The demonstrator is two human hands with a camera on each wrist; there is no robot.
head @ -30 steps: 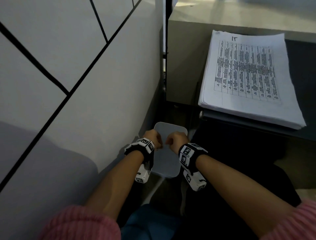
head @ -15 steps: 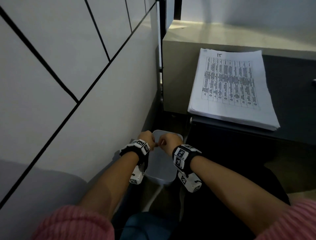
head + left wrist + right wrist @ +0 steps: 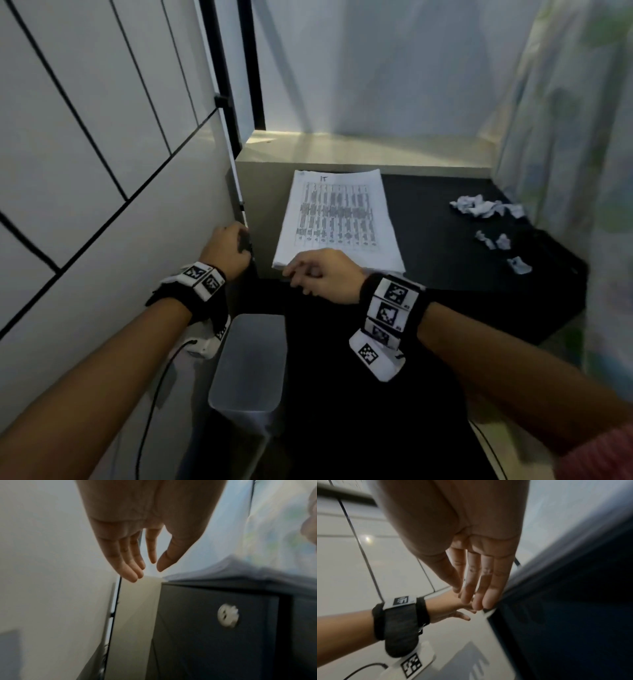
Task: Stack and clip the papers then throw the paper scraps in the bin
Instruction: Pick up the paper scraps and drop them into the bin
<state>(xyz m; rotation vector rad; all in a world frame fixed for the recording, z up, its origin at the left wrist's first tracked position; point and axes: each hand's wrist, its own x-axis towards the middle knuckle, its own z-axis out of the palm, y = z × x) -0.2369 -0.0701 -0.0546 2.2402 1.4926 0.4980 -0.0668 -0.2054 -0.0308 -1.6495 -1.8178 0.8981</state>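
A stack of printed papers (image 3: 337,219) lies on the black desk (image 3: 445,274), at its left end. Several crumpled paper scraps (image 3: 486,208) are scattered on the desk's right side. A grey bin (image 3: 248,363) stands on the floor below, between my forearms. My left hand (image 3: 227,248) is raised beside the white wall, left of the stack; its fingers (image 3: 133,574) are nearly straight and hold nothing. My right hand (image 3: 308,274) hovers at the stack's near edge, fingers (image 3: 486,596) straight and empty. The stack's edge (image 3: 231,569) looks blurred in the left wrist view.
A white panelled wall (image 3: 102,171) runs close along the left. A beige ledge (image 3: 359,150) sits behind the desk and a patterned curtain (image 3: 575,137) hangs at the right. The desk's dark drawer front (image 3: 205,635) has a round lock (image 3: 228,615).
Both hands have risen from just above the bin to desk height and moved apart. The head view has tilted up, bringing the scraps into sight.
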